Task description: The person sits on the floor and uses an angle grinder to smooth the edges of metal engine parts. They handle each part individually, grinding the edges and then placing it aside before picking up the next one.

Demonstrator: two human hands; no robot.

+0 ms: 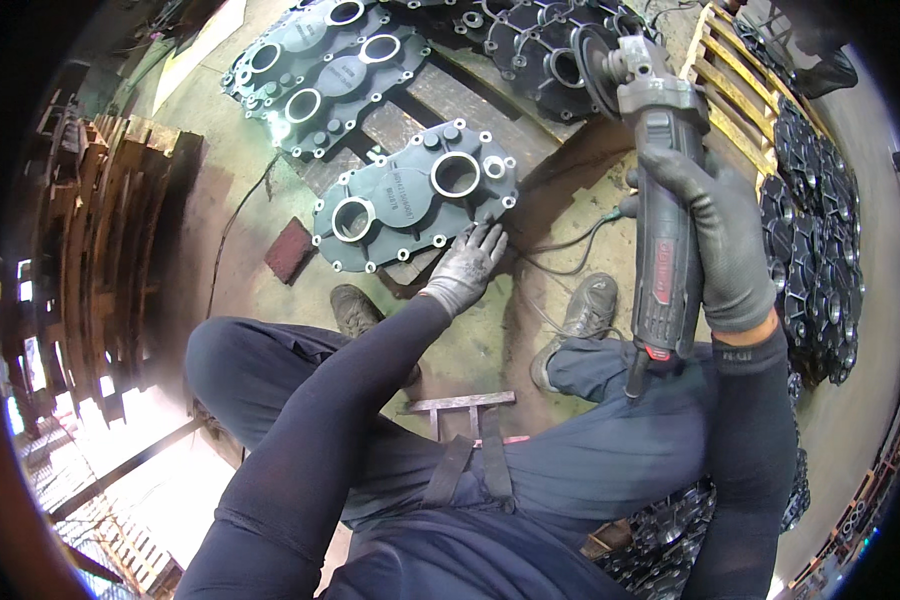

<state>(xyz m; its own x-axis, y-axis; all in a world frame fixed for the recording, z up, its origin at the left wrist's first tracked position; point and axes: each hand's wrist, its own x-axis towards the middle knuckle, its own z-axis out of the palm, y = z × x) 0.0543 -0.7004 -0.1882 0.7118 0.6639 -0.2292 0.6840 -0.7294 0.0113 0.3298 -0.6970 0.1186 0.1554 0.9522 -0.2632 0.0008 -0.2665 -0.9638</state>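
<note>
My right hand (pixel 722 230), in a dark grey glove, is wrapped round the body of an angle grinder (pixel 660 250). The grinder is held upright over my right knee, its disc (pixel 594 72) up at the far end and its cord end toward me. My gloved left hand (pixel 467 268) lies with fingers stretched out on the near edge of a grey metal cover plate (pixel 400 198). Two large round holes and a rim of small bolt bosses mark this plate. It rests on wooden boards, apart from the grinder disc.
More grey covers (pixel 342 75) lie beyond on a wooden pallet (pixel 410 118). Dark castings (pixel 540 50) are stacked at the back, others (pixel 815 240) along the right. A yellow pallet (pixel 735 85) stands far right, stacked wood (pixel 110 240) left. A reddish pad (pixel 289 250) and cables (pixel 570 262) lie on the floor.
</note>
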